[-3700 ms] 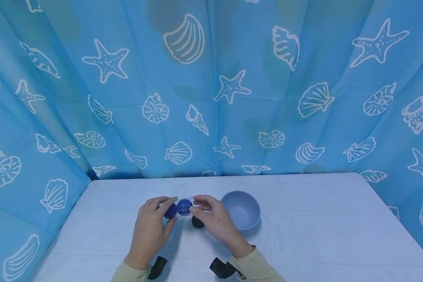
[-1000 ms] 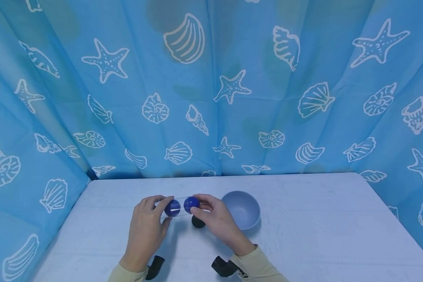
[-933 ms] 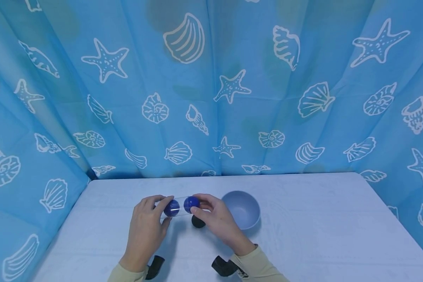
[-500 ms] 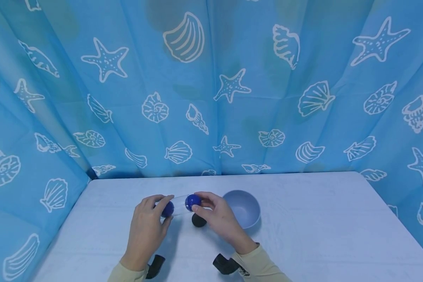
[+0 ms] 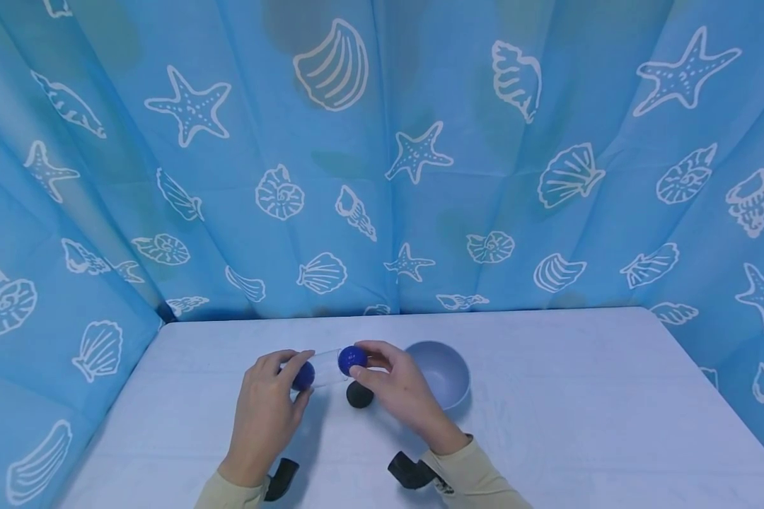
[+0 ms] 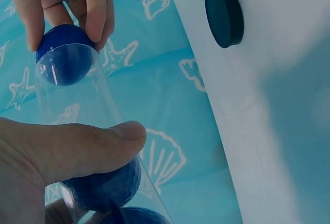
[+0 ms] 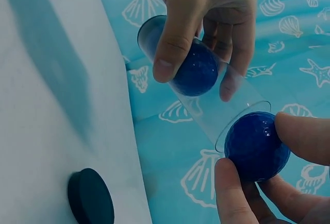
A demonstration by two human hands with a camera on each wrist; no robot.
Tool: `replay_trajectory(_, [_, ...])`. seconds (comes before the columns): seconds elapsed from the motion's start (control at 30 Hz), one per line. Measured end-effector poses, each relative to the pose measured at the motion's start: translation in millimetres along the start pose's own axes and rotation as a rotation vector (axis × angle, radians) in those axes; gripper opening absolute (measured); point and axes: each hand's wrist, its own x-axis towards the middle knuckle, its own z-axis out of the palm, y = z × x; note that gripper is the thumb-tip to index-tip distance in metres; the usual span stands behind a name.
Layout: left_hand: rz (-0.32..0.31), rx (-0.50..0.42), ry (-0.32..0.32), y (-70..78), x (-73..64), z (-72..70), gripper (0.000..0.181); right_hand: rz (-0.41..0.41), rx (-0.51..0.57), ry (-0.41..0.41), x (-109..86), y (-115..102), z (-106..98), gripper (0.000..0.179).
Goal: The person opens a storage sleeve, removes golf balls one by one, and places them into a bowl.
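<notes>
Has drawn one blue ball (image 7: pixel 258 147) rightward to the mouth of the clear tube (image 5: pixel 327 369) since the earlier frame, pinching it between thumb and fingertips of the right hand (image 5: pixel 400 387). Grips the tube with curled left hand (image 5: pixel 262 411); inside it, another blue ball (image 7: pixel 198 72), perhaps a third ball (image 6: pixel 135 216), hardly visible. On the table (image 5: pixel 579 396): black disc (image 5: pixel 359 395), blue-grey bowl (image 5: pixel 448 371).

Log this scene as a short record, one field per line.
Left hand: grips clear tube
Right hand: pinches blue ball at the tube's open end
Inside tube: at least one more ball
Black disc: on white table
Bowl: on table, right of disc
Backdrop: blue curtain, shells and starfish
</notes>
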Motion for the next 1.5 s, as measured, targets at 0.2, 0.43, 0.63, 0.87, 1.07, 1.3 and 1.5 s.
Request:
replay_trajectory(0.2, [-0.002,0.0,-0.002,0.8,0.1,1.4,0.059,-0.005,-0.009,0.014,1.5,1,-3,0.049])
replay_trajectory(0.43, [-0.001,-0.004,0.009,1.9,-0.5,0.1,0.058,-0.012,-0.049,0.031,1.9,1,-6,0.049])
replay_trajectory(0.63, [0.007,-0.006,0.025,1.9,-0.8,0.7,0.058,-0.013,-0.071,0.041,2.3,3,-11,0.047])
replay_trajectory(0.87, [-0.008,-0.005,0.005,1.4,-0.4,1.2,0.059,-0.01,-0.097,0.052,3.1,3,-18,0.046])
replay_trajectory(1.07, [-0.013,-0.008,0.003,2.1,-0.9,1.4,0.058,0.026,-0.127,0.066,3.4,1,-25,0.046])
replay_trajectory(1.3, [-0.011,-0.014,0.001,1.1,-1.0,2.0,0.059,0.051,-0.192,0.085,3.0,2,-33,0.046])
replay_trajectory(1.5, [-0.021,-0.015,-0.002,2.9,-0.3,-0.5,0.058,0.045,-0.22,0.085,2.4,2,-40,0.045])
